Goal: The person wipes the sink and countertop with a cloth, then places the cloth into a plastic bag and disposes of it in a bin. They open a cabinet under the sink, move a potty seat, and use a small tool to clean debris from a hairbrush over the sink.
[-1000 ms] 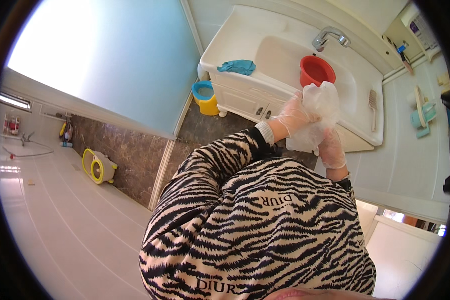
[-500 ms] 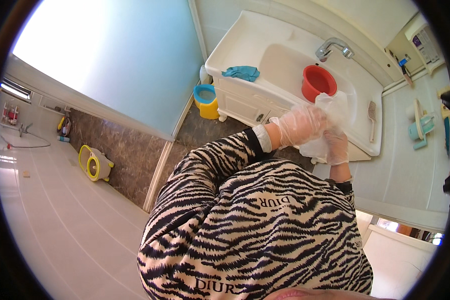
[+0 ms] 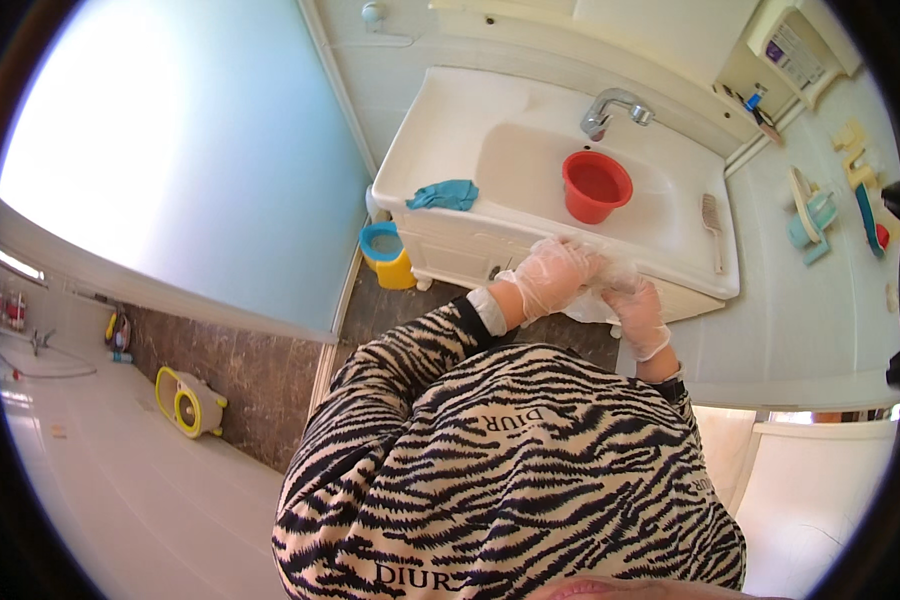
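Both of my hands wear thin clear plastic gloves and meet in front of the sink cabinet. My left hand (image 3: pixel 550 277) has its fingers closed on a crumpled piece of translucent plastic (image 3: pixel 587 307), perhaps a bag or another glove. My right hand (image 3: pixel 640 315) grips the same plastic from the other side, and its fingertips are partly hidden by the folds. Just beyond them, a red plastic basin (image 3: pixel 592 205) stands in the white sink (image 3: pixel 520 170) below the chrome faucet (image 3: pixel 600 115). Neither hand touches the basin.
A blue cloth (image 3: pixel 444 195) lies on the sink's left front edge, and a light brush (image 3: pixel 711 225) on its right rim. A yellow and blue bin (image 3: pixel 390 272) stands left of the cabinet. Beside it is a frosted glass door (image 3: pixel 260 170). A white-and-yellow stool (image 3: pixel 192 402) is further left.
My view has shifted, so the sink sits lower in it. My hands have come back from the basin, and the plastic is more bunched between them.
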Available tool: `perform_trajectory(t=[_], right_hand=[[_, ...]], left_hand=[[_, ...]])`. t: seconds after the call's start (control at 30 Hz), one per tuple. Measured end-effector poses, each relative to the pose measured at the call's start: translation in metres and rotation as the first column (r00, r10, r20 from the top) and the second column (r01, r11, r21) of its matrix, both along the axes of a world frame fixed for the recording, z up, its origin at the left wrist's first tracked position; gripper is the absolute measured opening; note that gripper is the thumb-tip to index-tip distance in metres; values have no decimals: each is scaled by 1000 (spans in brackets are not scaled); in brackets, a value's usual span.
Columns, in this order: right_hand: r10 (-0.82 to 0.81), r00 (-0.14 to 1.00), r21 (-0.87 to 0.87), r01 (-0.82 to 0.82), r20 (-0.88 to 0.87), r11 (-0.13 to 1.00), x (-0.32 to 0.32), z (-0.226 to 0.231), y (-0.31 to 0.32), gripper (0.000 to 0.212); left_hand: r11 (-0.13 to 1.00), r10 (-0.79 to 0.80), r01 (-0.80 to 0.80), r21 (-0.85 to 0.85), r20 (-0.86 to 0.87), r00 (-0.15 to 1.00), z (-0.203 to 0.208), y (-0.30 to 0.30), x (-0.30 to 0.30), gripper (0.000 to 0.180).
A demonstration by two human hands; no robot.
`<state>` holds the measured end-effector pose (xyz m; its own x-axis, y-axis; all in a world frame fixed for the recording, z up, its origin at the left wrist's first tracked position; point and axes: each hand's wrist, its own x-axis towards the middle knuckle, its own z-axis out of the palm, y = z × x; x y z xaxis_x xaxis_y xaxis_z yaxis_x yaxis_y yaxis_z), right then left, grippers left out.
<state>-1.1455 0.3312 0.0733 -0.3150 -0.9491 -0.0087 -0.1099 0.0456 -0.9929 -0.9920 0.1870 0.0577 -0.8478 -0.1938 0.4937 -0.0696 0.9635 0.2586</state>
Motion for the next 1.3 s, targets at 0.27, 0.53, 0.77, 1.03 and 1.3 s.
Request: perform_trajectory(t=[0.27,0.53,0.77,1.03,1.3], right_hand=[[-264,778,-359,53,-570,932,-8,-6,-5,91],[-90,977,-76,76,-192,994,5,-13,-3,65],[-248,855,-110,222,-455,969,2,-18,-14,40],[-327,920,-156,298,-216,942,5,-4,-7,33],[-325,944,-314,327,60,891,6,-3,-11,49]], left_hand=[[998,41,-45,-52,-70,997,13,-8,6,25],[890,-94,81,449,6,996,24,-12,11,41],[734,-79,163,659,-155,985,29,-11,14,54],[656,-50,7,754,34,998,23,-18,17,55],[476,37,-103,874,97,995,34,-18,11,43]])
